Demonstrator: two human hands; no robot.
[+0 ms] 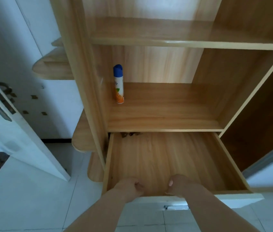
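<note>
A wooden drawer (231,164) with a white front panel (236,200) stands pulled far out of the bottom of a wooden shelf unit (89,91). My left hand (129,187) and my right hand (180,185) both grip the top edge of the front panel near its middle, fingers curled over into the drawer. The drawer holds only some small dark bits (130,134) at its back left. A metal handle (175,207) shows on the panel below my hands. A spray can (119,84) with a blue cap stands upright on the shelf above the drawer, at its left.
A white door (25,131) with a metal latch plate (4,104) stands open at the left, close to the unit. Rounded side shelves (53,67) jut out from the unit's left side. White floor tiles (32,198) lie below. The upper shelf (149,32) is bare.
</note>
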